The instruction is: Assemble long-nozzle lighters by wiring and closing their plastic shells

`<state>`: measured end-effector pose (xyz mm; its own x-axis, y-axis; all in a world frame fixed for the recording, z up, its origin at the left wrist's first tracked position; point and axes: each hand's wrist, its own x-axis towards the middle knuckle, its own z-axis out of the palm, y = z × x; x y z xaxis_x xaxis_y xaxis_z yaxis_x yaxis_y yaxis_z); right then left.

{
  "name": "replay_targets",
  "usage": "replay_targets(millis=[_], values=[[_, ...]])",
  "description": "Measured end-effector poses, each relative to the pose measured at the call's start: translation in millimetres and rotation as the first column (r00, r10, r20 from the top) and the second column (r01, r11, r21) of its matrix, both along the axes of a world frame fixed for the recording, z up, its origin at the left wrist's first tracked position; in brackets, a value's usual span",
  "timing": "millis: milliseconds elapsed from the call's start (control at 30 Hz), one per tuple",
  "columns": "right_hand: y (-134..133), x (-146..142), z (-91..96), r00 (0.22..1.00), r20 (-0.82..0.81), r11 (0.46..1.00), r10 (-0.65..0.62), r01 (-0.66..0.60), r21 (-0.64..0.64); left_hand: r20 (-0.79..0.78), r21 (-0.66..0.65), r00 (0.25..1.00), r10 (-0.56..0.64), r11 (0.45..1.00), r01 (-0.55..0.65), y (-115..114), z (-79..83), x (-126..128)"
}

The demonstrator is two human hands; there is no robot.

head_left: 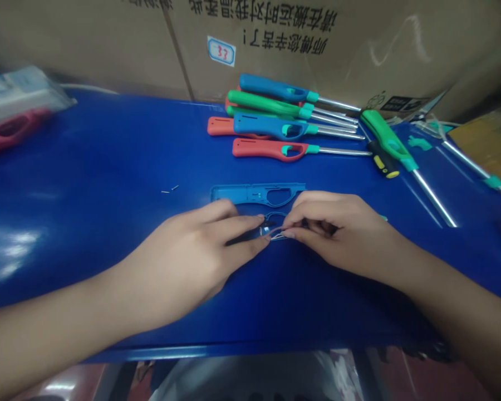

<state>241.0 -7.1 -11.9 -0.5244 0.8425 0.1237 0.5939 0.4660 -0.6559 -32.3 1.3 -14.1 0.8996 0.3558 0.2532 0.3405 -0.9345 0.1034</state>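
Note:
My left hand (192,250) lies over a blue lighter shell half, pressing it with thumb and fingers and hiding most of it. The shell's curved rim (278,214) shows between my hands, with dark and shiny inner parts beside it. In a pinch, the fingertips of my right hand (338,225) hold a thin wire (276,229) at the shell's right part. Just beyond my hands lies another blue shell half (234,194), its hollow inside facing up. Two small screws (175,187) rest on the table to the left.
Several assembled lighters (267,149) in red, blue and green lie at the back. Right of them are a green lighter (386,136), a black-and-yellow screwdriver (384,162) and a metal tube (470,159). Behind stands a cardboard box (150,61). A red handle (14,131) lies far left.

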Motion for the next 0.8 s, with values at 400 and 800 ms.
replay_targets(millis=[400, 800], values=[[-1.2, 6.5, 3.7, 0.985, 0.054, 0.982, 0.163, -0.167, 0.092, 0.081, -0.028, 0.996, 0.031, 0.999, -0.029, 1.9, -5.0, 0.9], [0.0, 2.0, 7.5, 1.000, 0.006, 0.999, 0.009, -0.009, -0.038, -0.005, 0.062, 1.000, -0.010, 0.998, 0.010, -0.1, 0.3, 3.4]])
